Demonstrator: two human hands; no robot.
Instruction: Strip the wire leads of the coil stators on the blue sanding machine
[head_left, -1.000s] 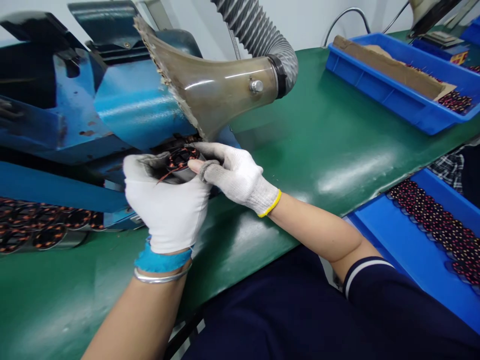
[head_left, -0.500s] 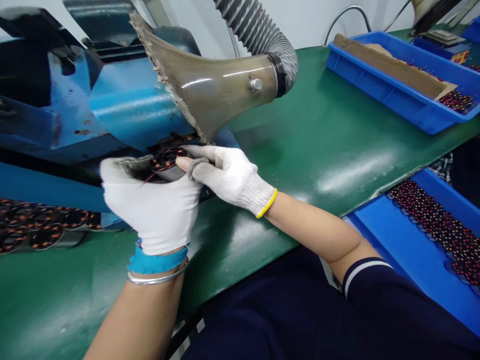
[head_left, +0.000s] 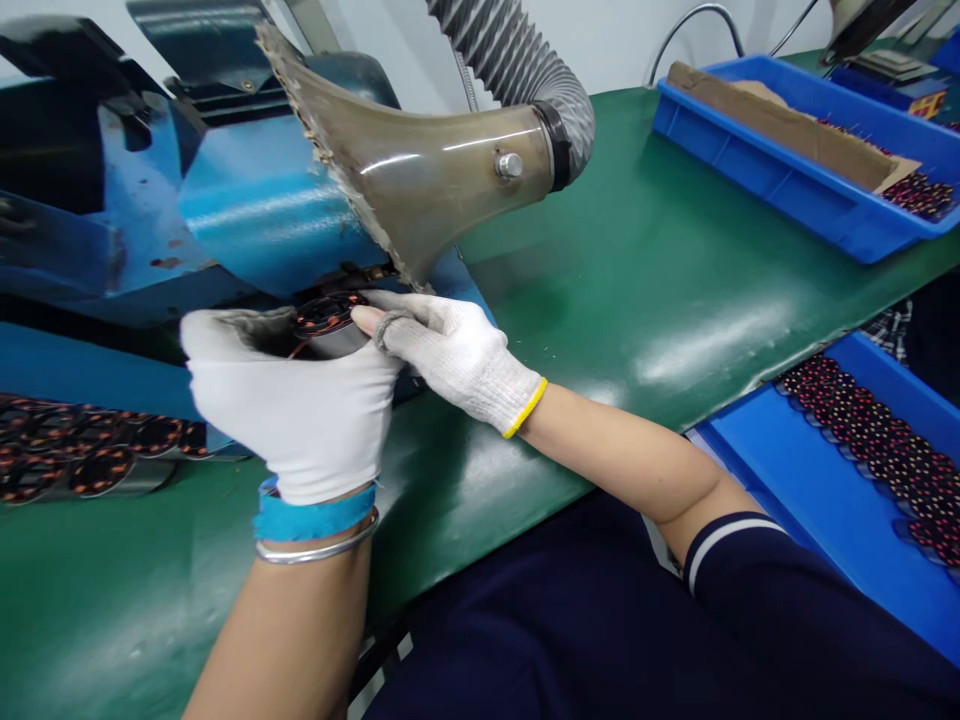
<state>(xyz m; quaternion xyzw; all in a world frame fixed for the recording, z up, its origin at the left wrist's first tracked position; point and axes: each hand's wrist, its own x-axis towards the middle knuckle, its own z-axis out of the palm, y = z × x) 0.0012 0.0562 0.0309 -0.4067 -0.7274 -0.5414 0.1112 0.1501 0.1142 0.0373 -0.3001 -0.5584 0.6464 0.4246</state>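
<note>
A round stator with copper windings is held between both gloved hands, just below the mouth of a clear funnel hood and against the blue machine. My left hand, in a white glove with a blue cuff, wraps around the stator from the near side. My right hand, in a knit glove with a bare fingertip, pinches the stator's right edge. A thin wire trails from the windings.
Several wound stators lie in a row at the left on the green bench. A blue bin with cardboard stands at the back right. A blue tray of small parts sits at my right knee. A ribbed hose feeds the hood.
Both hands, with the stator, have shifted a little to the left and closer to the machine. The grip has stayed the same.
</note>
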